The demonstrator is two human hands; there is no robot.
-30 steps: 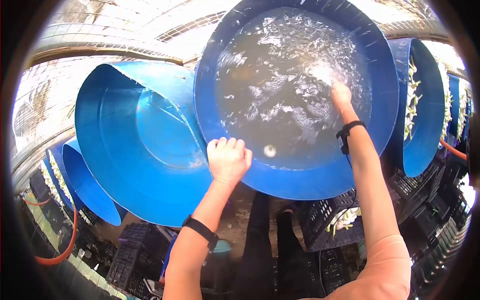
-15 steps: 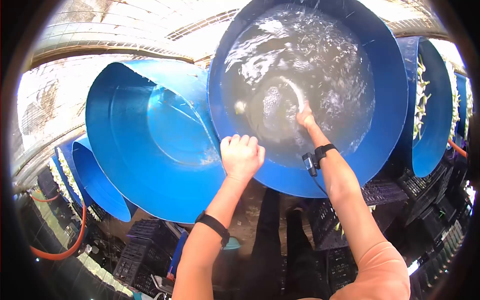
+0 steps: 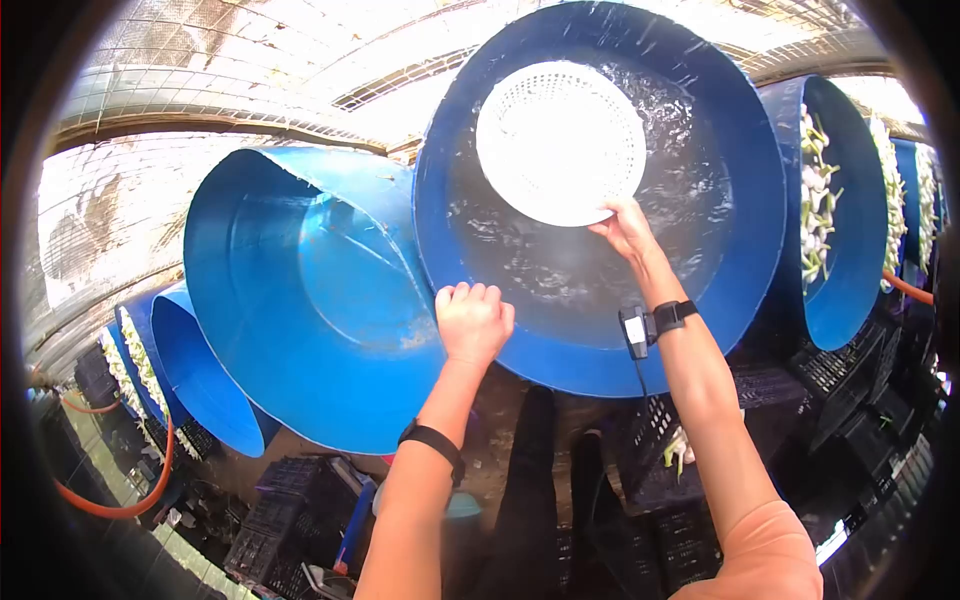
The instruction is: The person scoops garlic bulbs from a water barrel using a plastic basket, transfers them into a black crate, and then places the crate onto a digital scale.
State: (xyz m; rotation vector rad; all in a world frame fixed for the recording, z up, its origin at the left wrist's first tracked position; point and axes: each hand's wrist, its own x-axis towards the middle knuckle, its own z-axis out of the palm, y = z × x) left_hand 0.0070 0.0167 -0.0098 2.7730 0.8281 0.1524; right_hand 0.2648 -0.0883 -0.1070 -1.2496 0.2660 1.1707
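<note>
The right hand (image 3: 626, 228) is gripping the lower rim of a white perforated basket (image 3: 560, 142), holding it tilted above the water inside the large blue tub (image 3: 760, 250). The left hand (image 3: 472, 322) is curling closed over the near rim of that tub, fingers hooked on the edge. Just beside it on the left, an empty blue tub (image 3: 300, 300) is lying tilted, touching the first. On the right, another blue tub (image 3: 850, 260) is holding pale vegetables (image 3: 815, 200). Black crates (image 3: 660, 450) are standing below, and an orange hose (image 3: 120, 505) is curving at the lower left.
</note>
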